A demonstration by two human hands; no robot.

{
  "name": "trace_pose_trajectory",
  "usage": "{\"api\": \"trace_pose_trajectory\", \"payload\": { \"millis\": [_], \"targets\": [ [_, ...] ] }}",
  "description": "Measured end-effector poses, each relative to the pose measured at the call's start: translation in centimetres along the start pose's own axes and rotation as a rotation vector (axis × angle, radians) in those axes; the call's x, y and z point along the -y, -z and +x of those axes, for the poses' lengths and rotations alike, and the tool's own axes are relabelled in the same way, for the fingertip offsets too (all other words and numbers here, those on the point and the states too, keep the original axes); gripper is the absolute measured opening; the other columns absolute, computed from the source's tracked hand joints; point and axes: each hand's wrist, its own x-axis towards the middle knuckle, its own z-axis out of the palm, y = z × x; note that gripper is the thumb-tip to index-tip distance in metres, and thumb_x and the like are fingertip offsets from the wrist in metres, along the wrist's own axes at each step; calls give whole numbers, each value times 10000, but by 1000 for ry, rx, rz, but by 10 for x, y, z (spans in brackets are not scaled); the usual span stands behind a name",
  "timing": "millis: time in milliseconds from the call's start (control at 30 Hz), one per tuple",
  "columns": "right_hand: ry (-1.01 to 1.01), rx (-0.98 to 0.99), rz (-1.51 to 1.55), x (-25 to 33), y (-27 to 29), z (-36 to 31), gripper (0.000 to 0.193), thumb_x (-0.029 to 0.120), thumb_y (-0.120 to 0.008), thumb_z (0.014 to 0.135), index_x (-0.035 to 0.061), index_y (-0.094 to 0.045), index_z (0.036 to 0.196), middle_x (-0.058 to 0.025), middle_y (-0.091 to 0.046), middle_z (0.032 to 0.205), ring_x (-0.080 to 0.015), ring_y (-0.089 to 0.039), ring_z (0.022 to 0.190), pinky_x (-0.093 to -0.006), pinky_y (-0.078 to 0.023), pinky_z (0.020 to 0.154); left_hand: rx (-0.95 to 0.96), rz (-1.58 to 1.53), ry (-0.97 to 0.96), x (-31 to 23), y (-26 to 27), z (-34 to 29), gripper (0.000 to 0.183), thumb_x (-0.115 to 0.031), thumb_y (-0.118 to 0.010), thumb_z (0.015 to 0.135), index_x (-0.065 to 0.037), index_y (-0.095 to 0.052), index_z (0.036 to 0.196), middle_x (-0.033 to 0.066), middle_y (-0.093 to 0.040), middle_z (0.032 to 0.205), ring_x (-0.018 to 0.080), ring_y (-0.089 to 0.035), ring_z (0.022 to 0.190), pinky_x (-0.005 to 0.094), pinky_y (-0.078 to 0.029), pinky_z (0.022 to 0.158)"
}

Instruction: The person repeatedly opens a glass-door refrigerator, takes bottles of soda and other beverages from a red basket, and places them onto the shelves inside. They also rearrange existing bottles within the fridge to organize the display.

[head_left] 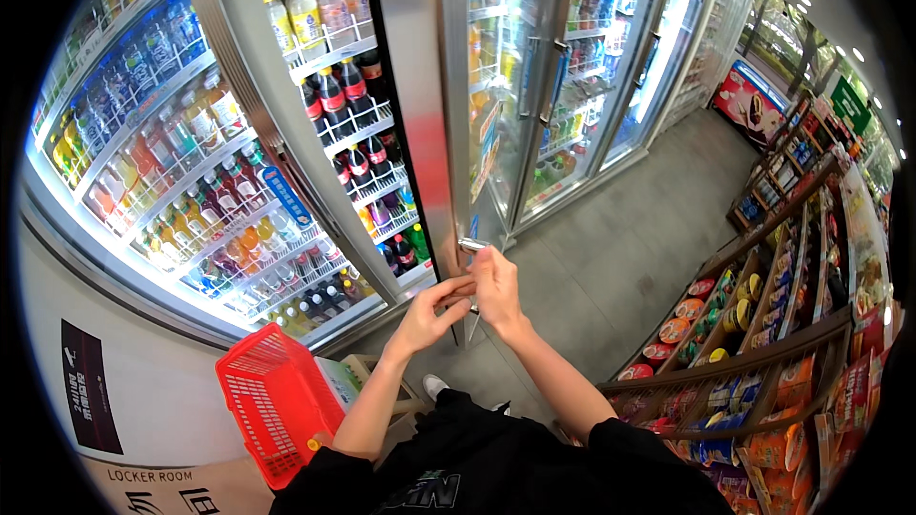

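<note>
Clasping the door handle (472, 244), my right grip (497, 288) risked slipping if my left grip (427, 318), hold unclear, crowded that handle.

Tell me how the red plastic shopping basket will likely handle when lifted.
The red plastic shopping basket is probably stiff: its walls show no sag. Being heavily slotted, the basket itself is likely light for its size. Lifted by one edge, its long body might tilt.
</note>
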Motion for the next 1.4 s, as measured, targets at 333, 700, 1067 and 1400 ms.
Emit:
{"api": "trace_pose_trajectory", "payload": {
  "millis": [333,700,1067,1400],
  "targets": [
    [-64,-254,57,11,164,-21,545,465,-390,1054,37,-534,749,0,-507,674,-103,-469,643,-266,-398,594,62,68,-142,-1,-92,40,362,-103,-659,907,-7,-592,1250,101,-619,1226,185,-610,1126,316,-513,911],
    [580,-724,-463,86,217,-41,154,37,-507,922,-32,-644,926,-127,-678,943,-248,-633,907,-356,-503,851,535,6,-140,7,-187,106,527,-105,-683,885,-61,-518,1383,133,-573,1318,269,-594,1174,396,-490,974],
    [58,-695,-1156,10,177,61,769,169,-667,904,-9,-246,1522,-287,-204,1575,-449,-104,1485,-551,-138,1174,629,190,-23,72,-100,239,390,-142,-663,899,-7,-603,1260,115,-689,1159,188,-671,1042,297,-551,795],
    [-174,-964,-1277,-44,160,91,642,272,-435,1042,85,-129,1574,-209,15,1632,-409,78,1497,-542,35,1176,588,241,-125,100,-19,343,740,-188,-679,872,-4,-324,1494,208,-362,1535,325,-383,1408,421,-400,1074]
  ]
}}
